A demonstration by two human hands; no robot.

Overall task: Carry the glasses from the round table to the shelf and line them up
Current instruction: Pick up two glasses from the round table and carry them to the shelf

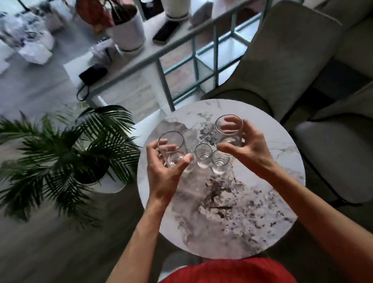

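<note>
Grey wood floor [31, 247], potted palm [68, 152] at left, grey armchairs [286, 52] at right — daylight, blurry bkgd.

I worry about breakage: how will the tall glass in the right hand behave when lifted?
The tall glass is clear, thin-rimmed glass, so probably fragile and slippery. The right hand grips only its sides. Small glasses stand close; it may knock them.

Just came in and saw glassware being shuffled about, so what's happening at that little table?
A person stands over the round marble table, each hand closed around a tall clear glass. The left hand holds the left tall glass; the right hand holds the right tall glass. Two small glasses stand between them on the tabletop, perhaps a third behind the left thumb. The shelf behind the table carries potted plants and a phone, no glasses that show yet.
</note>
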